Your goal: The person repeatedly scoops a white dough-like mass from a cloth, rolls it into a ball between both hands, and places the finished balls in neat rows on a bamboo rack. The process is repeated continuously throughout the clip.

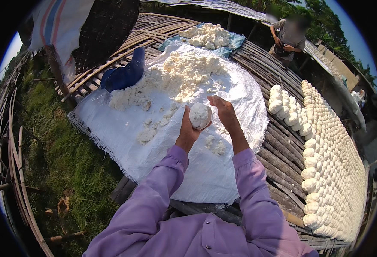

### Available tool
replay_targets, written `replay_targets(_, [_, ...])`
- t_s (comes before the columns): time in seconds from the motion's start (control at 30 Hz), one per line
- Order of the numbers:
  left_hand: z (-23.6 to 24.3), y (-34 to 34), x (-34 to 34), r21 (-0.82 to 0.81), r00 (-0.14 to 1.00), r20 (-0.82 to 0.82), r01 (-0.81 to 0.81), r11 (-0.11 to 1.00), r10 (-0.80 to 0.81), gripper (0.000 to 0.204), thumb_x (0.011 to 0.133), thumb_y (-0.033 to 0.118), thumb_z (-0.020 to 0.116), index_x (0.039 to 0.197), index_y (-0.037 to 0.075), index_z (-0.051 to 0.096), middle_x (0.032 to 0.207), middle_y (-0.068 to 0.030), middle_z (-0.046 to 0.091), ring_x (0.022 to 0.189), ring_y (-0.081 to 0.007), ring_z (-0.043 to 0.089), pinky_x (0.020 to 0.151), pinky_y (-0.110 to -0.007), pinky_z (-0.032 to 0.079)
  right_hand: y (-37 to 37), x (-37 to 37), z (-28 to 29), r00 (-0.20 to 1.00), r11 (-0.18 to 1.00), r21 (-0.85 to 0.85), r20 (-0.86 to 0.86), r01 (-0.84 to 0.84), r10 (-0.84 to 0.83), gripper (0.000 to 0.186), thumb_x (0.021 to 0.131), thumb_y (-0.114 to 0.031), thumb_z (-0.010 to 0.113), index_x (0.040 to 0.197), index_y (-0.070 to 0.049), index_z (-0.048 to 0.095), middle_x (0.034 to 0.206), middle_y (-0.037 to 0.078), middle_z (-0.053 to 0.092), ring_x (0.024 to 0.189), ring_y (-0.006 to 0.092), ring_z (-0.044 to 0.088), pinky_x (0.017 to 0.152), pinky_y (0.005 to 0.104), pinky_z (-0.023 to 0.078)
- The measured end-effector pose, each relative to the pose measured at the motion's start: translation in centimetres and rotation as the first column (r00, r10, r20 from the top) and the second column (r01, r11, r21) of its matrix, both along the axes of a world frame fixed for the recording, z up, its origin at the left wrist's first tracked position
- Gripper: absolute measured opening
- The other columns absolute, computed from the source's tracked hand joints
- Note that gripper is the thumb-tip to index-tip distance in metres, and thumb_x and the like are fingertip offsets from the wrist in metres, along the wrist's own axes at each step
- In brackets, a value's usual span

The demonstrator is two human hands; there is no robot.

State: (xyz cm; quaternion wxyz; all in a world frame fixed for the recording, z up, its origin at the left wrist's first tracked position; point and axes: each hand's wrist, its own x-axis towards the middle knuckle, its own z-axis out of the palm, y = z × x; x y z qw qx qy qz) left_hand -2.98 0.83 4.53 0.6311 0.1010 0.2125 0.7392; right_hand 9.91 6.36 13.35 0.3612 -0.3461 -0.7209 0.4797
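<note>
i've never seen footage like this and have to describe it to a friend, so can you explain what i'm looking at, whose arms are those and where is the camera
There is no machine here: the purple sleeves belong to a person working with bare hands. The one picture comes from a wide fisheye camera on that person's head, looking down, so straight edges bend near the rim.

The left hand cups a white ball; the right hand is raised beside it. Below is a white sheet bearing a crumbly white heap, spread over poles. To the right, many white lumps sit in rows. Another person stands at the far right.
</note>
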Motion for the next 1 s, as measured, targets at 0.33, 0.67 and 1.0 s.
replay_targets(0.33, [4.2, 1.3, 7.3, 0.026, 0.998, -0.033, 0.054, 0.998, -0.053, 0.095, 0.095, 0.076, 0.036, 0.146, -0.005, 0.037, 0.143, -0.0212, 0.051, 0.129, -0.0358, 0.054, 0.110, -0.055, 0.041, 0.5, 6.2, 1.4, 0.808, 0.808, 0.272, -0.462, 0.522, -0.366, 0.050, 0.106, -0.038, 0.040, 0.127, 0.001, 0.063, 0.120, 0.020, 0.068, 0.111, 0.0337, 0.065, 0.099, 0.0378, 0.048])
replay_targets(0.67, [1.0, 1.0, 11.9, 0.129, 0.976, -0.148, 0.180, 0.975, -0.160, 0.081, 0.090, 0.074, 0.052, 0.137, 0.009, 0.053, 0.130, -0.0105, 0.062, 0.118, -0.0281, 0.061, 0.101, -0.048, 0.049, -2.6, 10.0, 0.7, 0.930, 0.696, 0.704, 0.146, 0.143, -0.338, 0.046, 0.105, -0.037, 0.046, 0.109, 0.001, 0.071, 0.104, 0.016, 0.073, 0.097, 0.0335, 0.068, 0.087, 0.0382, 0.053])
replay_targets(1.0, [0.4, -1.7, 14.1, 0.076, 0.956, 0.063, 0.282, 0.956, -0.287, 0.077, 0.098, 0.069, 0.039, 0.145, 0.010, 0.044, 0.141, -0.0159, 0.055, 0.127, -0.0345, 0.058, 0.107, -0.057, 0.046, -2.8, 14.9, -0.5, 0.989, 0.990, 0.023, 0.054, 0.138, -0.139, 0.048, 0.106, -0.034, 0.041, 0.126, 0.003, 0.065, 0.122, 0.016, 0.068, 0.115, 0.0219, 0.062, 0.104, 0.0347, 0.045])
